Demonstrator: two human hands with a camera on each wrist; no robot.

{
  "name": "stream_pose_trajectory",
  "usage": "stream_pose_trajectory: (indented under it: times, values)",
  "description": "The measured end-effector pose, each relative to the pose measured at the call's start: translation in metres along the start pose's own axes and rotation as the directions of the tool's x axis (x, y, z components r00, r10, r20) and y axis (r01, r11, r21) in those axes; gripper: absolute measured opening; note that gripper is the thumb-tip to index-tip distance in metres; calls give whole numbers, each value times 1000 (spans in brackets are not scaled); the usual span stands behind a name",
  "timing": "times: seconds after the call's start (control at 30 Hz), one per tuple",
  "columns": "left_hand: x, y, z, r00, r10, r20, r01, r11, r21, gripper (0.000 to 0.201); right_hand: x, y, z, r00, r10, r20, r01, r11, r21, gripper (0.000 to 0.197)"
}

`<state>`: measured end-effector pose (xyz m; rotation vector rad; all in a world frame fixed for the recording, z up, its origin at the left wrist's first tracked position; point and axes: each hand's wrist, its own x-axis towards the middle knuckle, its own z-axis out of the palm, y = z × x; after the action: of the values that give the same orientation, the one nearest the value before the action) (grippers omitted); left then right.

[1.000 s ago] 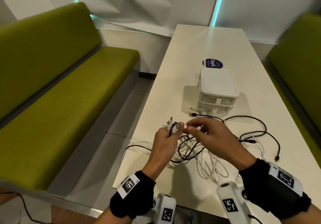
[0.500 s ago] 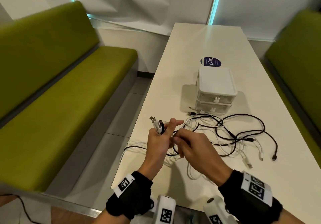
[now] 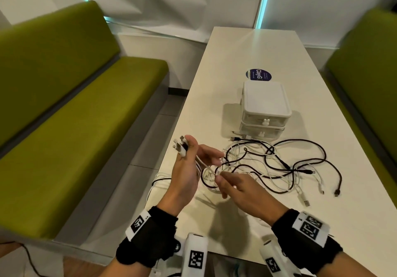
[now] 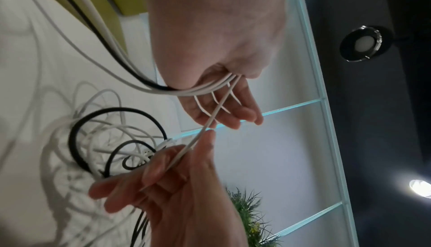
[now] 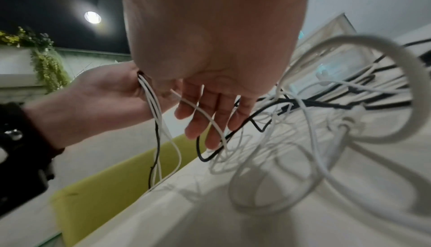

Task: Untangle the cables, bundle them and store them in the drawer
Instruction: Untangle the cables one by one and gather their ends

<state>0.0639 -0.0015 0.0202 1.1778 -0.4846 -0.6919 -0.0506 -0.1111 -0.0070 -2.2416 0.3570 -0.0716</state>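
Note:
A tangle of black and white cables lies on the white table, in front of a small white two-drawer unit whose drawers are both closed. My left hand is raised at the table's left edge. Its thumb pinches several cable ends against the palm, and the plugs stick out above the hand. The left wrist view shows those strands running under the left hand. My right hand pinches one white cable between thumb and forefinger just below the left hand. Its other fingers are spread.
A round blue sticker lies behind the drawer unit. Loose plugs trail on the table's right side. Green benches flank the table, with grey floor between. Some cables hang over the table's near left edge.
My left hand has moved left with the plug ends and spread its fingers. My right hand has slid back towards me along a white cable, away from the left fingertips.

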Motion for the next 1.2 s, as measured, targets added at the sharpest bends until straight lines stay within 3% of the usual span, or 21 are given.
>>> stream_pose_trajectory:
  times: [0.07,0.23,0.33,0.4,0.47,0.5,0.57,0.6,0.67,0.77,0.83,0.9,0.97,1.03,1.07,1.1,1.2]
  values:
    - [-3,5,2,1000,-13,13,14,996,-93,73,4,4,-4,1000,-22,-8,21,997,-80,46]
    - [-10,18,6,999,13,38,-9,994,-108,68,16,12,-7,997,-68,-36,52,942,-333,23]
    - [-9,18,0,994,80,73,-89,988,124,58,15,4,-10,986,-54,-160,-2,943,-333,19]
    - [-4,6,-8,971,190,149,-236,873,426,31,12,0,-14,966,-44,-254,-14,975,-223,16]
    - [-1,-9,-14,939,233,253,-343,679,649,38,8,-3,-15,954,-46,-296,-6,985,-173,14]
    - [-1,-14,-14,931,228,284,-364,598,714,39,7,-3,-15,950,-49,-309,-7,984,-178,20]
    - [-2,-19,-12,910,246,334,-412,446,795,22,5,-4,-15,941,-32,-337,-39,979,-202,39]
    - [-3,-20,-10,903,238,357,-425,376,824,14,4,-5,-17,936,-19,-350,-58,977,-207,38]
    - [-4,-19,-7,914,130,384,-405,275,872,15,3,-4,-19,943,9,-333,-82,975,-206,28]
    - [-3,-17,-4,931,-52,360,-345,187,920,15,4,2,-19,969,64,-240,-120,967,-227,28]
    - [0,-14,-9,939,-36,343,-329,204,922,36,3,9,-20,981,98,-166,-145,942,-304,45]
    - [4,-4,-18,967,113,229,-255,387,886,34,2,18,-23,987,102,-121,-140,921,-365,57]
    - [11,12,-29,964,265,10,-172,598,783,34,0,27,-24,988,95,-122,-133,922,-364,52]
    - [15,26,-37,950,242,-197,-70,781,621,40,0,31,-25,986,80,-149,-125,936,-328,50]
    - [17,30,-41,949,217,-230,-37,799,601,38,0,31,-25,984,74,-164,-121,946,-299,51]
    - [19,31,-43,952,212,-221,-17,758,652,37,1,27,-26,981,71,-178,-116,960,-256,52]
    - [20,19,-44,954,260,-151,4,491,871,27,2,19,-23,977,102,-188,-136,975,-178,54]
